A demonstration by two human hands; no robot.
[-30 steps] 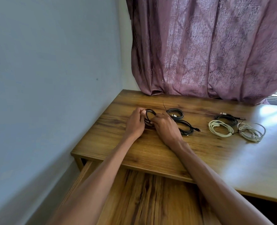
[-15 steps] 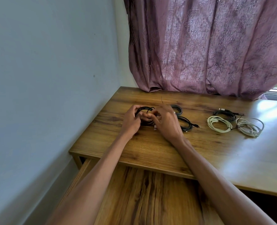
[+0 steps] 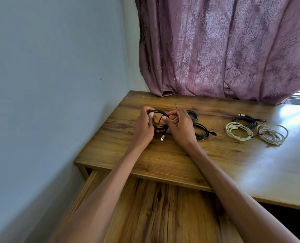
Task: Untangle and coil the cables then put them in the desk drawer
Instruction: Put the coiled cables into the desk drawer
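Desk (image 3: pixel 163 155), black cable (image 3: pixel 160 120) now lifted, both hands

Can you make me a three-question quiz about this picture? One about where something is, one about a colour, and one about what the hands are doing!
1. Where is the open wooden drawer?
A. Under the desk's front edge
B. On the wall
C. Behind the curtain

2. What colour is the curtain?
A. Green
B. Purple
C. Yellow

3. What are the left hand and right hand doing?
A. Lying flat
B. Holding a coiled black cable
C. Pulling the curtain

Answers: 1 A, it sticks out below the wooden desk. 2 B, the fabric is purple. 3 B, the fingers of both curl round the black loops.
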